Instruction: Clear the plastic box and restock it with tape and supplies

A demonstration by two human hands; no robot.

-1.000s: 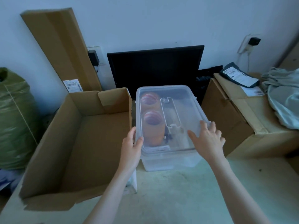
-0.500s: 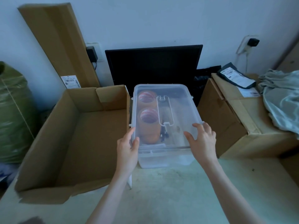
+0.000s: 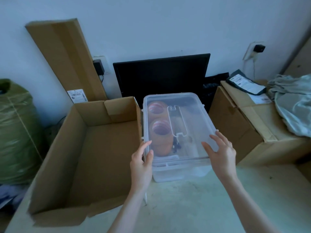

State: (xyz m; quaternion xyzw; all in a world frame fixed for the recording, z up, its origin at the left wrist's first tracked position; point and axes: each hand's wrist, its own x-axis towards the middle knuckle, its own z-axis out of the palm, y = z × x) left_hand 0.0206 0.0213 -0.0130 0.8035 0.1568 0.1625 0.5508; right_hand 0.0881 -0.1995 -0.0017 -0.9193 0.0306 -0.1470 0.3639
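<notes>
1. While both hands meet the clear lid (image 3: 176,118), the plastic box (image 3: 178,172) sits on the pale table (image 3: 202,207), between an open cardboard carton (image 3: 84,157) on its left and a closed cardboard box (image 3: 239,125) on its right. Head view only.
2. Left hand (image 3: 142,163): grips the lid's near left edge, thumb on top, fingers curled down over the rim.
3. Right hand (image 3: 221,153): fingers spread and fairly straight, lying flat on the lid's near right corner; thumb on top too. Presses rather than pinches.
4. Lid sits skewed relative to the box; the box's near wall shows below and ahead of the lid's near edge. Whether the lid touches the rim all round, cannot tell.
5. Through the lid: two brown tape rolls (image 3: 159,130) stacked along the left side, cores reddish. A small dark item (image 3: 176,146) lies just right of the nearer roll; too blurred to name.
6. Behind the box: a black monitor (image 3: 161,76) leaning at the wall.
7. Far left: green sack (image 3: 15,132). A long flat carton (image 3: 67,61) leans on the wall.
8. Far right: grey cloth (image 3: 294,101) and a dark parcel (image 3: 245,84) on the closed cardboard box.
</notes>
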